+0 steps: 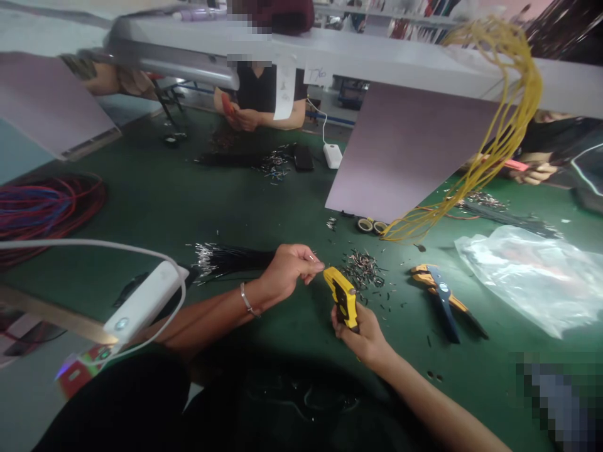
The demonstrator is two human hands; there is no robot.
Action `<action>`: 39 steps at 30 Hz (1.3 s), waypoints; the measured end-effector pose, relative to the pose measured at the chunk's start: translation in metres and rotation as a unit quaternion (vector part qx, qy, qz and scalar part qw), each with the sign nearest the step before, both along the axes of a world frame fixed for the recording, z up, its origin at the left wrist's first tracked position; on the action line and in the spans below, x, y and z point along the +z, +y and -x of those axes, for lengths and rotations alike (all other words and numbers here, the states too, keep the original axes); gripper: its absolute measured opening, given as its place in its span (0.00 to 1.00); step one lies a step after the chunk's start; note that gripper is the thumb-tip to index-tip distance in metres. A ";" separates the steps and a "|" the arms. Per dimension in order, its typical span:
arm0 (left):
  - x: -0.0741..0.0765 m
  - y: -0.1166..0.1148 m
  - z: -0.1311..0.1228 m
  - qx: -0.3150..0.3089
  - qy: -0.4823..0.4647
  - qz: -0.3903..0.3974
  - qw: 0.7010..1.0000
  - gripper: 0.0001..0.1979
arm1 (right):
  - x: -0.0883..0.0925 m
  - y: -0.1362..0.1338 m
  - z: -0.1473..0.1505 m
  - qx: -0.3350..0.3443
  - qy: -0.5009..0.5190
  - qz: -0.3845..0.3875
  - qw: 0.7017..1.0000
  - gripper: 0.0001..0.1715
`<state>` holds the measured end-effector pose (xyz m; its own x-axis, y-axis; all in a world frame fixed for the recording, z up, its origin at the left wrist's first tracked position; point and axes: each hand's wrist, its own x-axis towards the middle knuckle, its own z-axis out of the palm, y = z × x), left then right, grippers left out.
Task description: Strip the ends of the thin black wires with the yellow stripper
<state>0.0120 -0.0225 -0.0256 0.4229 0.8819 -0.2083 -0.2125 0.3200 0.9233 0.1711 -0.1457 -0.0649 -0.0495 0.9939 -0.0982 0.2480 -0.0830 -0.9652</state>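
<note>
My right hand [360, 333] is wrapped round the handles of a yellow and black wire stripper [343, 295], its jaws tilted up and to the left. My left hand [289, 270] is closed in a pinch just left of those jaws, on what looks like the end of a thin wire, mostly hidden by the fingers. A bundle of black wires [235, 258] with bright bare ends lies on the green table [198, 207] behind my left hand. Beyond the stripper is a pile of short black and silvery scraps [362, 269].
A blue and orange wire stripper [440, 292] and a clear plastic bag [518, 270] lie to the right. Yellow wires [499, 144] hang from the shelf [386, 56]. A white power strip [146, 301] and coiled red and blue wires [42, 207] are left. Co-workers sit opposite.
</note>
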 end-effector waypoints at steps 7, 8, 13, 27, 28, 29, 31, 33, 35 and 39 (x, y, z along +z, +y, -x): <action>-0.012 0.004 -0.001 0.003 -0.004 0.015 1.000 0.13 | -0.008 -0.004 -0.003 0.020 0.038 0.008 0.999 0.06; -0.013 0.005 -0.001 0.003 -0.009 0.015 1.000 0.13 | -0.011 -0.003 -0.004 0.023 0.077 0.020 0.997 0.07; -0.012 0.007 0.002 -0.022 -0.044 0.061 0.997 0.13 | -0.020 -0.001 -0.006 0.041 0.300 0.075 0.950 0.10; -0.020 0.007 -0.002 -0.017 -0.028 0.077 0.996 0.13 | -0.007 -0.003 0.000 0.078 0.465 0.121 0.873 0.09; -0.020 0.006 -0.002 -0.011 -0.022 0.069 0.997 0.12 | -0.007 -0.002 0.000 0.083 0.460 0.121 0.876 0.09; -0.020 0.005 -0.002 -0.005 -0.016 0.061 0.998 0.12 | -0.006 -0.002 -0.001 0.087 0.453 0.122 0.879 0.09; -0.019 0.004 -0.002 0.005 -0.008 0.045 0.999 0.11 | -0.005 0.000 -0.003 0.083 0.439 0.121 0.886 0.09; -0.017 0.002 -0.002 0.011 -0.009 0.032 0.999 0.11 | -0.005 0.002 -0.005 0.070 0.429 0.119 0.893 0.09; -0.016 0.002 -0.001 0.008 -0.017 0.020 1.000 0.11 | -0.005 0.003 -0.006 0.063 0.424 0.117 0.896 0.08; -0.016 0.003 -0.001 -0.001 -0.026 0.025 0.999 0.11 | -0.007 0.001 -0.006 0.065 0.418 0.117 0.899 0.08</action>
